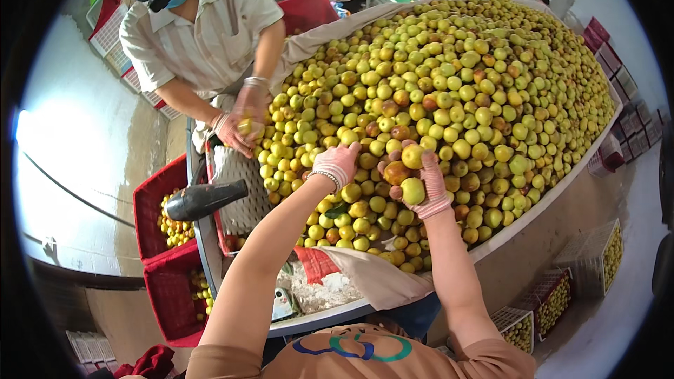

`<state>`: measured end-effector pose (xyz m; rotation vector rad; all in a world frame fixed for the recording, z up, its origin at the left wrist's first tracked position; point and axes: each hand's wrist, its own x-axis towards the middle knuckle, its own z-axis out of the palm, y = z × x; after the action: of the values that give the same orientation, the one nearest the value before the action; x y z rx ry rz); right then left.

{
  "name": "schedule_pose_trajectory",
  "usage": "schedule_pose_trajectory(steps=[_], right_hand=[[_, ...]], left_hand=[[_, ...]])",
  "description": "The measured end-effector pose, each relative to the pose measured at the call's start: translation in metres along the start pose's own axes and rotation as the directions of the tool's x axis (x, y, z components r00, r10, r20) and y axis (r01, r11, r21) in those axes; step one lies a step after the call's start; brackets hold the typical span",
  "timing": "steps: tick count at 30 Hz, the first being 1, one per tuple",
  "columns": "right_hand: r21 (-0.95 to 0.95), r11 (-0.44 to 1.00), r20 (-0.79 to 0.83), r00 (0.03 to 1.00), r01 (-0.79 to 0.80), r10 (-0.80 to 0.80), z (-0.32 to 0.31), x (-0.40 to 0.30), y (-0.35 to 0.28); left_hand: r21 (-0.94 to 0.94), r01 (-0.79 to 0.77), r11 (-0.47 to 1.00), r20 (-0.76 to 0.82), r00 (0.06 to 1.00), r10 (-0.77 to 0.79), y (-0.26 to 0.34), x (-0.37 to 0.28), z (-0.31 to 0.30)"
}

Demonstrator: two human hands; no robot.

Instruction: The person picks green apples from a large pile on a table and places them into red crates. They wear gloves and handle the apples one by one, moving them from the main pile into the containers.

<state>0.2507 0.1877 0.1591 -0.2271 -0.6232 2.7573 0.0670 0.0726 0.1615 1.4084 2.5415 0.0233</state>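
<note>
A large heap of round yellow-green fruits (458, 84) like jujubes, some blotched brown, lies on a cloth-lined bed before me. My right hand (435, 181), in a pink-striped white glove, holds three fruits: an upper yellow one (412, 156), a browner one (396, 173) and a lower green one (413, 191). Palm down, my left hand (337, 163) reaches onto the heap just left of it, gloved alike with a beaded bracelet at the wrist. Its fingertips are partly hidden, so whether it grips a fruit cannot be told.
Across on the left, a co-worker's gloved hands (237, 129) handle fruit over a white perforated chute (237, 184). A black tapered object (205, 201) juts over red-lined crates (171, 295) holding fruit. Beige cloth (376, 276) drapes the near edge. Filled crates (553, 300) stand at right.
</note>
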Motion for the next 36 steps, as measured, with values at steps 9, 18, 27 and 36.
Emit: schedule_pose_trajectory(steps=[9, 18, 27, 36], right_hand=[[-0.198, 0.980, -0.035, 0.999, -0.017, 0.011, 0.013, -0.005, 0.005], [-0.935, -0.021, 0.354, 0.935, 0.354, -0.031, 0.046, -0.017, 0.085], [-0.807, -0.276, 0.478, 0.852, 0.522, 0.214, 0.068, -0.036, 0.109], [-0.641, -0.746, 0.021, 0.976, 0.181, 0.219, 0.048, 0.013, 0.059]], left_hand=[[-0.528, -0.220, 0.820, -0.084, 0.975, 0.208, -0.017, -0.021, 0.015], [-0.439, 0.271, -0.857, 0.246, 0.953, 0.175, 0.022, -0.169, 0.050], [-0.106, 0.106, -0.989, 0.197, 0.977, 0.083, -0.007, -0.201, 0.073], [0.108, -0.251, -0.962, 0.030, 0.968, -0.249, -0.092, -0.189, 0.090]])
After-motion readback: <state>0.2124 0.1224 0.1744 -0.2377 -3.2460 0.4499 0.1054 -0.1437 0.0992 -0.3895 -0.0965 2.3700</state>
